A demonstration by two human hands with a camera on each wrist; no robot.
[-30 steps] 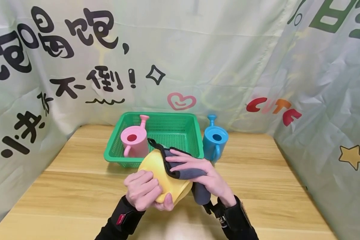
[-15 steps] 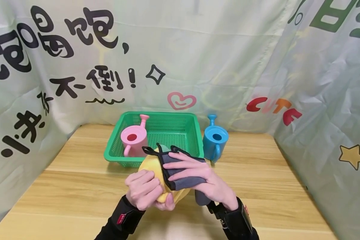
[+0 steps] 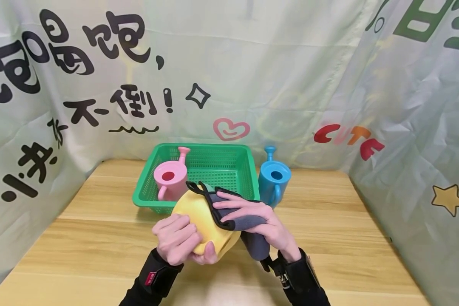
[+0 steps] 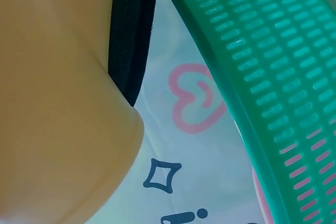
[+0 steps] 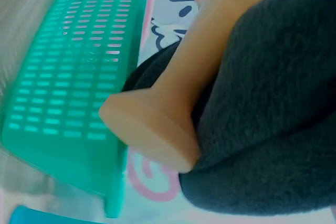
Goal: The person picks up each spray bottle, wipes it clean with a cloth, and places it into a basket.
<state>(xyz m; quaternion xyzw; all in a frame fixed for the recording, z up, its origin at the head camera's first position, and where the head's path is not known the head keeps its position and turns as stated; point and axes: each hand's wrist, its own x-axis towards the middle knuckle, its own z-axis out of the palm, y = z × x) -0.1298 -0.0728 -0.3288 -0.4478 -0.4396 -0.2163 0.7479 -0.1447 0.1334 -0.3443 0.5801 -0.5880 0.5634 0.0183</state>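
Observation:
My left hand (image 3: 177,240) grips a yellow watering can (image 3: 199,212), tilted above the table in front of the basket. Its smooth body (image 4: 63,129) fills the left side of the left wrist view. With my right hand (image 3: 265,221) I hold a dark grey cloth (image 3: 257,246) with black edging against the can, fingers spread over the fabric. The right wrist view shows the can's spout (image 5: 197,45) and flared end beside the bunched cloth (image 5: 278,103). Most of the right thumb is hidden.
Behind the hands stands a green plastic basket (image 3: 218,147) with a pink watering can (image 3: 177,187) inside. A blue watering can (image 3: 267,185) is just right of the basket. Printed fabric (image 3: 290,63) encloses the wooden table (image 3: 329,238) at the back and sides.
My right hand and the cloth shift slightly over the can and back, the cloth's folds changing. My left hand and the can have moved slightly left.

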